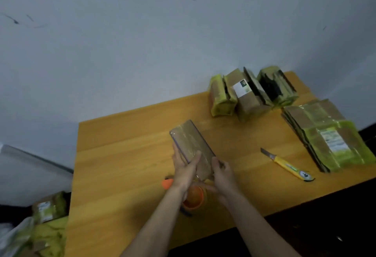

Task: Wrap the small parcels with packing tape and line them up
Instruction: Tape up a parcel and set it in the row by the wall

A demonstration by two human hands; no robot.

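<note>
A small brown parcel (190,142) covered in shiny tape is held tilted over the middle of the wooden table (126,155). My left hand (184,168) grips its near left edge, thumb on top. My right hand (221,172) holds the near right corner. Below my wrists sits an orange tape dispenser (194,197) with its roll; a strip of tape seems to run from it up to the parcel. Several wrapped parcels (247,92) stand in a row at the back right against the wall.
A yellow utility knife (289,165) lies right of my hands, blade out. A flat stack of yellow-green and brown parcels (327,136) lies at the right edge. More packages (48,208) sit on the floor to the left, beside a pale surface.
</note>
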